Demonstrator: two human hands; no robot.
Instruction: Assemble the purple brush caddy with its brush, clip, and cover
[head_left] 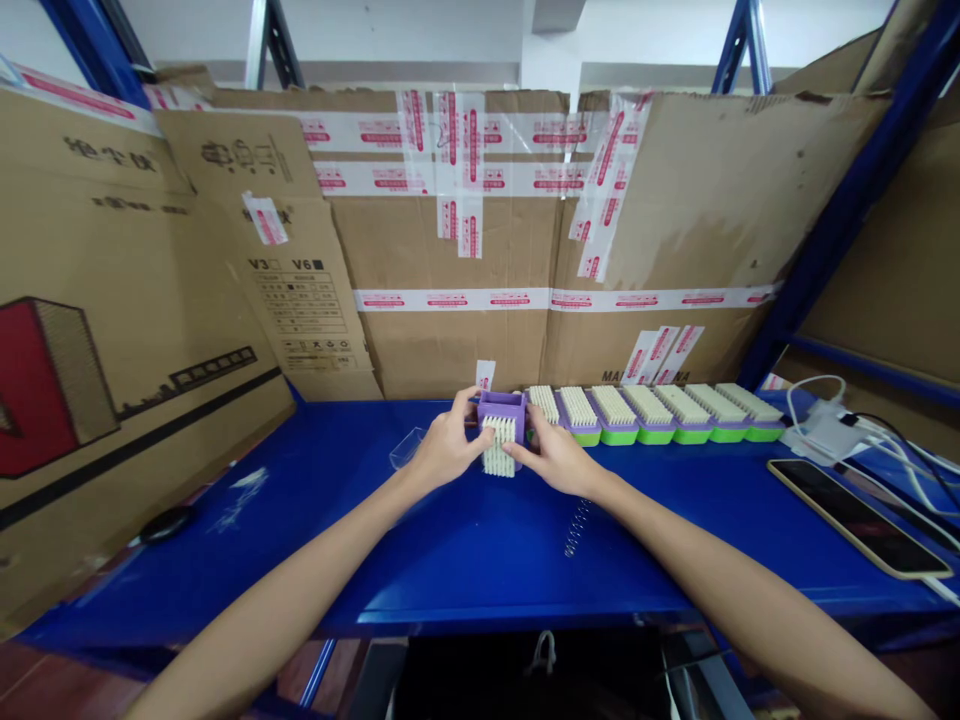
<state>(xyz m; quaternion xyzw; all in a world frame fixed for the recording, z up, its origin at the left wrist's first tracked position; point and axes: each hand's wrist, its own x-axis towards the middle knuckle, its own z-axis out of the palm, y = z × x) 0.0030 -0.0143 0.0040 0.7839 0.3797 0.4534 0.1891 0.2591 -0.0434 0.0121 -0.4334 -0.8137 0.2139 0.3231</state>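
Observation:
Both hands are closed around a purple plastic box (503,402), above the back part of the blue shelf. Its open end faces up, and a cream block with rows of pegs or bristles (499,458) shows on the front. My left hand (450,440) grips the left side, thumb on the cream block. On the right side, my right hand (555,455) holds the box, its thumb also against the block. Just past my right hand stands a row of several similar purple-and-green boxes (619,430) with cream tops.
The blue shelf (300,540) is backed by taped cardboard (450,350). A thin coil spring (577,528) lies below my right wrist, and a clear plastic piece (407,447) beside my left hand. At right are a phone (855,515) and a white charger with cables (821,430).

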